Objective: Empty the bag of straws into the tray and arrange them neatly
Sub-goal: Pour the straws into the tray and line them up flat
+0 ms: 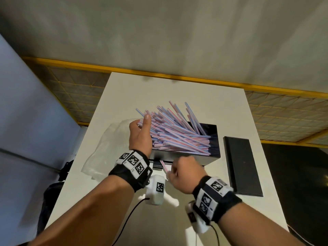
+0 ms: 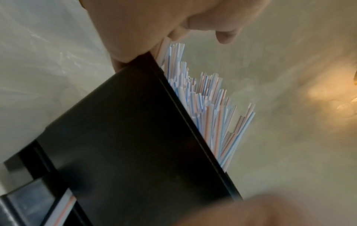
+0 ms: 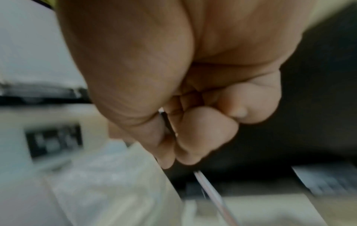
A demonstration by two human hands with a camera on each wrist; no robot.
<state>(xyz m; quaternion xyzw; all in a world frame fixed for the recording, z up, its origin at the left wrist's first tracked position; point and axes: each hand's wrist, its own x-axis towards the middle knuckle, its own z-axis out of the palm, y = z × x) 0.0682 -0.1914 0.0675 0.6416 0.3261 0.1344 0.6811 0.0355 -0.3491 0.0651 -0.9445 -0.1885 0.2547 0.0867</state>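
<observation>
A black tray (image 1: 186, 158) stands mid-table, heaped with pink-and-blue striped straws (image 1: 177, 134) that fan up and out past its left end. My left hand (image 1: 142, 130) is at that left end, thumb up, its fingers curled round some of the straw ends. In the left wrist view the palm (image 2: 144, 23) lies against the tray's wall (image 2: 125, 137), with straw ends (image 2: 208, 107) sticking above the rim. My right hand (image 1: 171, 174) is fisted in front of the tray and pinches a single straw (image 1: 164, 166) that pokes out at the tray's front. That straw (image 3: 210, 191) shows below the fist (image 3: 172, 152).
The clear plastic bag (image 1: 106, 146) lies crumpled on the white table (image 1: 177, 89), left of the tray. A flat black lid (image 1: 243, 166) lies to the tray's right, near the table's right edge. Bare table shows behind the tray.
</observation>
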